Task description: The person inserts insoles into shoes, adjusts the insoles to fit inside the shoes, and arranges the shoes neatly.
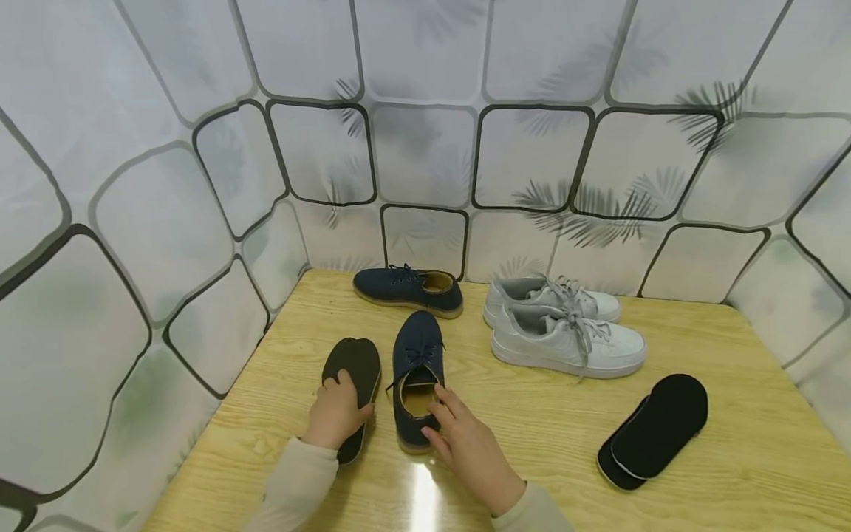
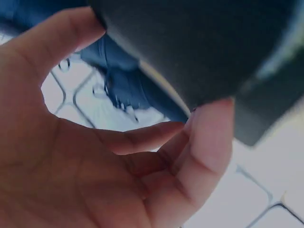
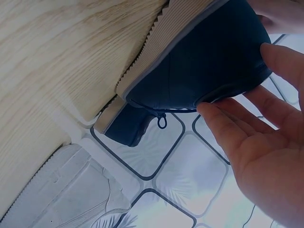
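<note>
On the left, my left hand [image 1: 337, 410] grips the edges of a dark, flat, slipper-like piece of footwear [image 1: 359, 362], thumb on one side and fingers on the other. In the left wrist view its dark grey surface [image 2: 190, 42] and a paler edge show close up. Beside it stands a navy lace-up shoe [image 1: 417, 343], toe pointing away from me. My right hand [image 1: 475, 451] holds this shoe at the heel end, with fingers at the collar and thumb by the heel. The right wrist view shows the shoe's navy side [image 3: 190, 66] and tan ribbed sole.
Another navy shoe [image 1: 392, 290] lies sideways near the patterned back wall [image 1: 425, 162]. Two white sneakers [image 1: 565, 351] stand side by side right of centre. Black slippers with white trim [image 1: 661, 425] lie overlapping at the right on the wood-grain table [image 1: 532, 421].
</note>
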`<action>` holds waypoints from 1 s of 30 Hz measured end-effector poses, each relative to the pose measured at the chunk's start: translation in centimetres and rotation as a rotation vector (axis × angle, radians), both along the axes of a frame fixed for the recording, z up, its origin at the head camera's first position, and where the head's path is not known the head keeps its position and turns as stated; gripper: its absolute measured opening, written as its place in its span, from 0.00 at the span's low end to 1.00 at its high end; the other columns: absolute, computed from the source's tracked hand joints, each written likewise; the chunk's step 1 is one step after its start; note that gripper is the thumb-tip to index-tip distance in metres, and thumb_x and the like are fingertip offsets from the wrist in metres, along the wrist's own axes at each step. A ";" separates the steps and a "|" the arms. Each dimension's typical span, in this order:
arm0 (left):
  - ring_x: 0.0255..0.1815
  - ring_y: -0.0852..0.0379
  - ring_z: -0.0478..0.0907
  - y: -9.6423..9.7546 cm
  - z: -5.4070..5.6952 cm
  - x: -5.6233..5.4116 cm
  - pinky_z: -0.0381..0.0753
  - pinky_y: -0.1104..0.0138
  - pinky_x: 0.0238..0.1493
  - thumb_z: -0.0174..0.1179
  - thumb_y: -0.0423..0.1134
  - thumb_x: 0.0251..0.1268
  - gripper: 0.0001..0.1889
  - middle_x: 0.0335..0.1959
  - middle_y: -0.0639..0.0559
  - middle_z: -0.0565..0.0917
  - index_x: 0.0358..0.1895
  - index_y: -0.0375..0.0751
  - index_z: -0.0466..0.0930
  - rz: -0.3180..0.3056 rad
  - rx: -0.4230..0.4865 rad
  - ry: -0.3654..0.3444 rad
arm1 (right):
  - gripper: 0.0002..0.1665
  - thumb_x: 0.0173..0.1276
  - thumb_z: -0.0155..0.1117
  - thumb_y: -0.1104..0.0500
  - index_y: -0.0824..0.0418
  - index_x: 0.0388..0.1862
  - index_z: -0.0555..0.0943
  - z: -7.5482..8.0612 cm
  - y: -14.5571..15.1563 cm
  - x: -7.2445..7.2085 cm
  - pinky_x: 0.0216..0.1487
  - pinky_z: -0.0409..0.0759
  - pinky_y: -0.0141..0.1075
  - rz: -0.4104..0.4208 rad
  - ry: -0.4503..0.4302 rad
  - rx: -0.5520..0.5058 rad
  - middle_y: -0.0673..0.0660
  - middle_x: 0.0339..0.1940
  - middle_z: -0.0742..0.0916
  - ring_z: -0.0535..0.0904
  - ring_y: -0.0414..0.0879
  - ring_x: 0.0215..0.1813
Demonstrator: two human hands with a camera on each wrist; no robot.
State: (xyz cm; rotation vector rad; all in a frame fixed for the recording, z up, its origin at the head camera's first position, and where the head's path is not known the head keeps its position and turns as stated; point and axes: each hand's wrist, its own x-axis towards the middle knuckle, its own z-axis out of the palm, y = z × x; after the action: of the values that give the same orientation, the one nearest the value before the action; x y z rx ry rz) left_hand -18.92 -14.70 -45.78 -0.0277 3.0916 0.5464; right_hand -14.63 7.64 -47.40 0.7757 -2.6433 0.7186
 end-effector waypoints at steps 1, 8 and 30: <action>0.39 0.30 0.74 0.3 -0.3 0.0 0.79 0.47 0.32 0.72 0.43 0.52 0.36 0.38 0.24 0.72 0.51 0.17 0.64 -0.002 0.001 0.005 | 0.21 0.67 0.65 0.54 0.66 0.53 0.79 0.0 0.0 0.0 0.49 0.80 0.44 0.000 0.000 0.001 0.65 0.63 0.76 0.74 0.61 0.62; 0.42 0.32 0.73 0.9 -0.9 0.0 0.80 0.49 0.33 0.72 0.45 0.53 0.34 0.39 0.27 0.72 0.51 0.20 0.68 -0.032 -0.046 0.014 | 0.21 0.66 0.65 0.54 0.66 0.53 0.79 0.0 -0.1 0.0 0.47 0.81 0.42 0.010 0.012 0.004 0.65 0.62 0.77 0.76 0.58 0.60; 0.40 0.28 0.78 -3.7 0.1 -3.4 0.79 0.46 0.41 0.73 0.35 0.50 0.38 0.40 0.22 0.77 0.55 0.13 0.59 0.020 0.045 -0.210 | 0.21 0.64 0.68 0.55 0.67 0.51 0.80 0.0 -0.1 0.0 0.47 0.81 0.43 0.009 0.049 -0.021 0.66 0.61 0.78 0.76 0.60 0.60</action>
State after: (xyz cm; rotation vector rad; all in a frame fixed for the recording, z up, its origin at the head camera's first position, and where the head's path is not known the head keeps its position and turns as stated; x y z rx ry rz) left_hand -22.35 -18.38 -45.67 -0.1089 2.8771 0.5732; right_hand -14.59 7.52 -47.35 0.7893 -2.5867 0.7189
